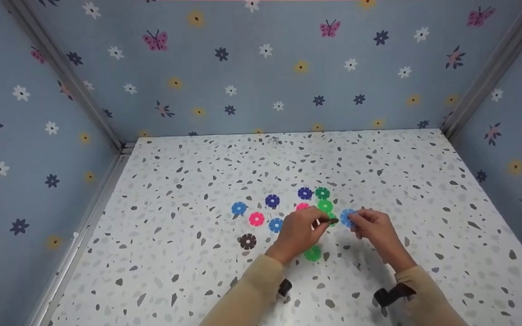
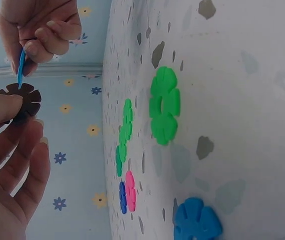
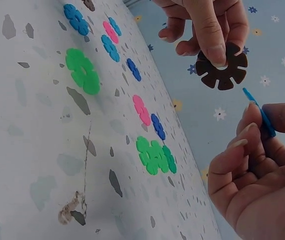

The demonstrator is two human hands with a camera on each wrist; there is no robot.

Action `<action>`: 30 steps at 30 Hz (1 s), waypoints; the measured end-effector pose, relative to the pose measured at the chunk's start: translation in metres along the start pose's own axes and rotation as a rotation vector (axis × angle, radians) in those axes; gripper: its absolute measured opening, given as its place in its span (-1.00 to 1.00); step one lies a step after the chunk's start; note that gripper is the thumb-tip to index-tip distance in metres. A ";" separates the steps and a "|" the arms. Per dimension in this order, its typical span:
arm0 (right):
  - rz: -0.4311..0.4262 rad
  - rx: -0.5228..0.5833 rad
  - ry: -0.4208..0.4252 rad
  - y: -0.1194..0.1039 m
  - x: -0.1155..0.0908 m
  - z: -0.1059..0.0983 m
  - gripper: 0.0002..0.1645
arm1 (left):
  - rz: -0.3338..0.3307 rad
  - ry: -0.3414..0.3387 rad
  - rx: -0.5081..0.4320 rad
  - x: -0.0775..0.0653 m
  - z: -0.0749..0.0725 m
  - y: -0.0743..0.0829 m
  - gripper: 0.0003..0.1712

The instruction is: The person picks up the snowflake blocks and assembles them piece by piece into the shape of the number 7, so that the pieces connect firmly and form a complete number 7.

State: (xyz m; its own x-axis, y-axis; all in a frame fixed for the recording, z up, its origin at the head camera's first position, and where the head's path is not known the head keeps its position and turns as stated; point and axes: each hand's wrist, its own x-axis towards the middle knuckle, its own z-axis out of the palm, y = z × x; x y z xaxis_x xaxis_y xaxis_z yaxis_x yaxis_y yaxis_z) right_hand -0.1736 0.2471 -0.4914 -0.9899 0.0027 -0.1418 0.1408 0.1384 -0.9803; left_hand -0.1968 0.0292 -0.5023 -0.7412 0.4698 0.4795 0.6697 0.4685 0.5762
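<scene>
My left hand (image 1: 298, 230) pinches a dark brown notched, flower-shaped disc (image 3: 211, 80) by thumb and fingers. Opposite it, my right hand (image 1: 375, 226) pinches a blue notched disc (image 1: 345, 218), turned edge-on in both wrist views. The blue disc's edge points at the brown disc's rim. A narrow gap shows between them in the right wrist view, while they overlap in the left wrist view. Both discs are held above the table. A light green disc (image 1: 312, 253) lies below my left hand.
On the speckled table (image 1: 188, 271) lie more discs: a brown one (image 1: 248, 241), a pink one (image 1: 256, 219), a blue one (image 1: 238, 208), a dark blue one (image 1: 272, 201) and a dark green one (image 1: 322, 193). Flower-patterned walls (image 1: 252, 68) stand behind and on both sides.
</scene>
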 end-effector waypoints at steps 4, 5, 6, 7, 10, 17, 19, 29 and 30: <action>0.020 0.004 -0.016 0.001 0.000 0.001 -0.65 | 0.025 0.030 -0.011 -0.001 0.001 0.000 -0.90; 0.027 0.007 -0.019 0.001 0.001 0.001 -0.65 | 0.031 0.035 -0.015 -0.001 0.001 0.000 -0.89; 0.033 0.011 -0.024 0.001 0.001 0.000 -0.65 | 0.037 0.038 -0.020 -0.001 0.001 0.000 -0.89; 0.039 0.013 -0.030 0.001 0.001 0.000 -0.64 | 0.043 0.041 -0.024 -0.001 0.001 0.001 -0.88; 0.057 0.028 -0.047 0.000 0.000 -0.001 -0.64 | 0.056 0.051 -0.030 -0.001 0.002 0.000 -0.88; 0.088 0.073 -0.065 -0.002 -0.001 -0.001 -0.68 | 0.086 0.099 -0.032 -0.004 0.005 -0.001 -0.92; 0.100 0.087 -0.060 -0.002 -0.002 0.000 -0.70 | 0.096 0.116 -0.018 -0.004 0.005 -0.001 -0.93; 0.116 0.093 -0.095 -0.001 0.000 0.005 -0.74 | 0.102 0.097 0.015 -0.007 0.003 -0.002 -0.93; 0.114 0.091 -0.102 -0.001 0.000 0.005 -0.74 | 0.104 0.090 0.018 -0.006 0.003 -0.002 -0.93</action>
State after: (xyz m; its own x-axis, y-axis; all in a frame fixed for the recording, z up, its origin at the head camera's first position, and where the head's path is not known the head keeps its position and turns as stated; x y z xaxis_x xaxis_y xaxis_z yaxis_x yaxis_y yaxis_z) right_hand -0.1740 0.2422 -0.4913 -0.9613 -0.0878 -0.2610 0.2571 0.0530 -0.9649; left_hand -0.1935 0.0273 -0.5085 -0.6686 0.4474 0.5940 0.7430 0.4344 0.5091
